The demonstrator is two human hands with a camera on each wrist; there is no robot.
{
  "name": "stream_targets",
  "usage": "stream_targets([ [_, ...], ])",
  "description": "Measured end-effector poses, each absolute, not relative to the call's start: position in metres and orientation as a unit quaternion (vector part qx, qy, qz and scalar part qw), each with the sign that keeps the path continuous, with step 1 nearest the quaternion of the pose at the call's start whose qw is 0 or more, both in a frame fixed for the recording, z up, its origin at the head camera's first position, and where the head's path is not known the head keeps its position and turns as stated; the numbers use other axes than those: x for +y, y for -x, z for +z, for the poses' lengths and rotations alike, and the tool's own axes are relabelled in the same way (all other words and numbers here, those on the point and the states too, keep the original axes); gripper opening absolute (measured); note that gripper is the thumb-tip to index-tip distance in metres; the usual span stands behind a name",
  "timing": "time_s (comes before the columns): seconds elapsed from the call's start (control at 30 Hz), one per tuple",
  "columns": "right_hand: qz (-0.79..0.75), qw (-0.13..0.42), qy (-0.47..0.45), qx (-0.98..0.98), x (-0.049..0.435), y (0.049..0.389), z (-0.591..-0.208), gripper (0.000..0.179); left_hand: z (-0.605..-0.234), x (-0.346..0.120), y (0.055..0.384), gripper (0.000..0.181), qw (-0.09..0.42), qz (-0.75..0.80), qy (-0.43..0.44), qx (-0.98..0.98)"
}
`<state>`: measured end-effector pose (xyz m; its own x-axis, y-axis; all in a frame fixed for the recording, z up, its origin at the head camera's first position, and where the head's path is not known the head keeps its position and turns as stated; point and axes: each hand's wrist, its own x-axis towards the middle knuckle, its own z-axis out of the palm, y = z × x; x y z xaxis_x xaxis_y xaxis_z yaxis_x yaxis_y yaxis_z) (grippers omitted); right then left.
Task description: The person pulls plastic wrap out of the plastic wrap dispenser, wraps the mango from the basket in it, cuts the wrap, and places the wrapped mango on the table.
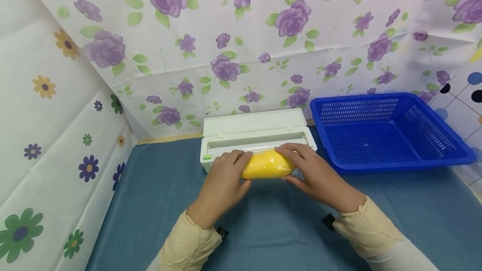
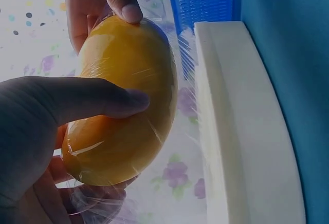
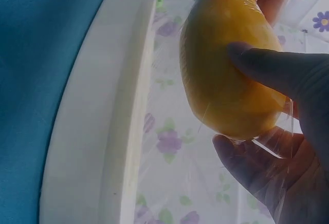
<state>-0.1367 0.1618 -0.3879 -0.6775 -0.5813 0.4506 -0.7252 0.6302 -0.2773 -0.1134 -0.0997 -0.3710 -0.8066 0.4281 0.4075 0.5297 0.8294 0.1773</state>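
A yellow mango (image 1: 268, 164), wrapped in clear cling film, is held up between both hands in front of the white cling film dispenser (image 1: 208, 149). My left hand (image 1: 224, 183) grips its left end, thumb lying along the near side. At the other end, my right hand (image 1: 318, 177) holds it between thumb and fingers. Loose cling film (image 2: 97, 203) bunches by the left fingers in the left wrist view. More film hangs over the right fingers in the right wrist view. The dispenser's lid (image 1: 256, 123) stands raised, with a film roll (image 1: 226, 149) inside, partly hidden by the hands.
A blue plastic basket (image 1: 320, 137) with slotted sides stands right of the dispenser. A blue-green cloth (image 1: 158, 204) covers the table. Flower-patterned sheeting (image 1: 203, 24) hangs behind and at the left. Small black pieces (image 1: 329, 221) show beside both wrists.
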Motion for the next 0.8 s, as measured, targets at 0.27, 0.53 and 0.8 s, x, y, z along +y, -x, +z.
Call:
stream_targets([
  [0.27, 0.224, 0.167, -0.368, -0.887, 0.162, 0.14, -0.378, 0.078, -0.359, -0.1, 0.116, 0.062, 0.191, -0.143, 0.257, -0.936],
  [0.53, 0.217, 0.185, -0.377, -0.881, 0.162, 0.145, -0.368, 0.08, -0.349, -0.1, 0.121, 0.063, 0.198, -0.132, 0.257, -0.937],
  [0.8, 0.223, 0.19, -0.382, -0.877, 0.162, 0.148, -0.358, 0.079, -0.339, -0.1, 0.126, 0.061, 0.201, -0.138, 0.258, -0.935],
])
